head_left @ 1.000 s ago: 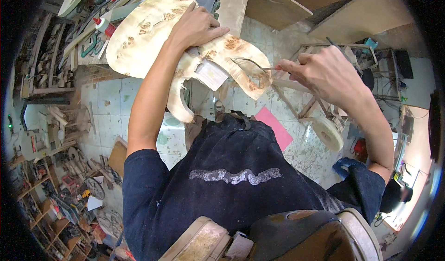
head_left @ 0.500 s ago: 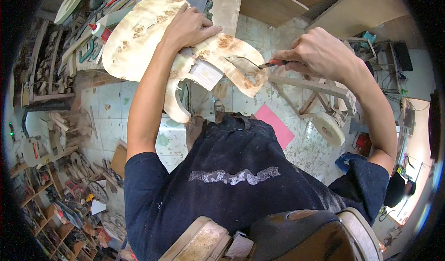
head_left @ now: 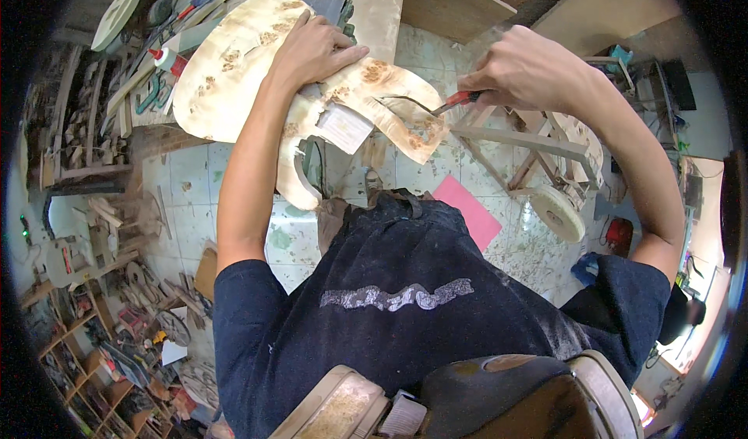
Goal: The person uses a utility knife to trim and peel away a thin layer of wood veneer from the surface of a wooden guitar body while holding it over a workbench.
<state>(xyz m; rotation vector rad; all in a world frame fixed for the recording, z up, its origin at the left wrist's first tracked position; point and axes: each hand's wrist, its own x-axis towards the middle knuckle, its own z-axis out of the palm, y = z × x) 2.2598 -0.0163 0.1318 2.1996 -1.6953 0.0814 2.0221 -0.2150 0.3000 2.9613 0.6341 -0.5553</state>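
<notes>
A pale burl-wood guitar body (head_left: 234, 73) with brown knots lies on the workbench (head_left: 374, 3), its two horns hanging over the edge toward me. My left hand (head_left: 312, 45) presses flat on its middle. My right hand (head_left: 522, 69) is closed around a red-handled tool (head_left: 456, 100), whose thin curved metal tip rests on the right horn (head_left: 405, 119). A rectangular cavity (head_left: 343, 126) sits between the horns.
A glue bottle (head_left: 165, 57) and clamps lie on the bench at left. A wooden frame with a round disc (head_left: 557, 209) stands at right on the tiled floor, next to a pink sheet (head_left: 467, 209). Shelves of tools and wood scraps (head_left: 101, 338) fill the lower left.
My right hand has moved left and down, bringing the tool's tip onto the right horn. The left hand keeps its place on the body.
</notes>
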